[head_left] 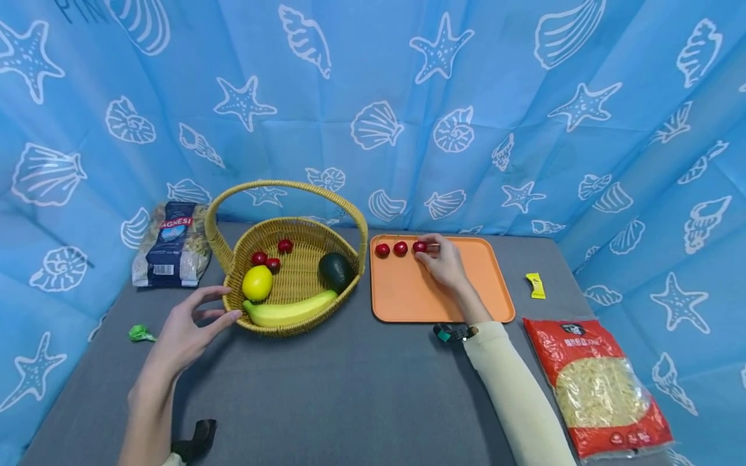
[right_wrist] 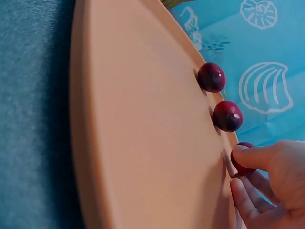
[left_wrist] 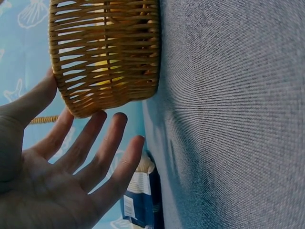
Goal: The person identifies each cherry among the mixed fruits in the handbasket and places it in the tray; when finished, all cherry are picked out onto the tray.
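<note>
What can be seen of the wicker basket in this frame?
The wicker basket is an oval bowl of woven tan cane with one arched handle, standing upright on the grey table, left of the orange tray. Inside lie a lemon, a banana, an avocado and three cherries. The left hand is spread at its near-left side, fingers at the rim.

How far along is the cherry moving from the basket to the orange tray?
About halfway, it seems. Two cherries already sit along the far edge of the orange tray. The right hand pinches a third cherry there. Three cherries remain in the basket, which the open left hand touches at its near side.
</note>
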The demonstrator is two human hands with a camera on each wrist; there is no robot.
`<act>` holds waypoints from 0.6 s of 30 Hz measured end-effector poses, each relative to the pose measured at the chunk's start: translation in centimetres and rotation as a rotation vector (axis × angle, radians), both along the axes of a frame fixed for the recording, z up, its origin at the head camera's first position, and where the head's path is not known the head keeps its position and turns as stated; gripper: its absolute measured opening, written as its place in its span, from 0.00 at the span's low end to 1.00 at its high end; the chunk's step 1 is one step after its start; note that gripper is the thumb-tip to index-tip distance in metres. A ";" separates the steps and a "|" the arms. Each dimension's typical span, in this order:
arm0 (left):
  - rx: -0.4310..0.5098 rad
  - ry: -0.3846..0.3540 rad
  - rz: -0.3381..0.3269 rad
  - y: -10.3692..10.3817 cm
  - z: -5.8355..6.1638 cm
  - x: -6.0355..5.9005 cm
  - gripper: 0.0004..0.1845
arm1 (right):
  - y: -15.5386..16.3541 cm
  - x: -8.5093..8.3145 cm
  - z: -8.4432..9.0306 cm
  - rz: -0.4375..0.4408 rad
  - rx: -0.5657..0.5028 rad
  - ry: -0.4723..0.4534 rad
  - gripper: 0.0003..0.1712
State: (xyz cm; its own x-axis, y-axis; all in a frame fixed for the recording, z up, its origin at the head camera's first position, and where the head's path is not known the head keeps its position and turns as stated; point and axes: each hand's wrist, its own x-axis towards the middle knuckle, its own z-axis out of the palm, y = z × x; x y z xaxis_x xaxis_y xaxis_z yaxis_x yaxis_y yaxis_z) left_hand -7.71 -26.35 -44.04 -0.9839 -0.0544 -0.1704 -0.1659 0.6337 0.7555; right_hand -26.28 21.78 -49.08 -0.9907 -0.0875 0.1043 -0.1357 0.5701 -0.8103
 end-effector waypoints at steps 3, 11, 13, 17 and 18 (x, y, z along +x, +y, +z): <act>0.002 -0.001 -0.002 0.1 -0.1 0.0 0.39 | 0.2 -0.1 -0.2 0.004 0.000 -0.009 0.20; -0.005 0.001 0.004 0.2 0.0 0.1 0.39 | 0.0 -0.1 0.2 0.035 0.004 -0.055 0.25; -0.005 0.001 0.001 0.1 0.0 0.0 0.39 | 0.0 0.0 0.3 0.034 -0.003 -0.061 0.25; -0.004 0.000 -0.002 0.0 0.0 0.0 0.39 | -0.1 0.5 0.7 0.012 -0.014 -0.049 0.26; -0.003 -0.001 -0.002 0.0 0.0 0.0 0.39 | -0.1 0.7 0.8 0.005 -0.021 -0.041 0.26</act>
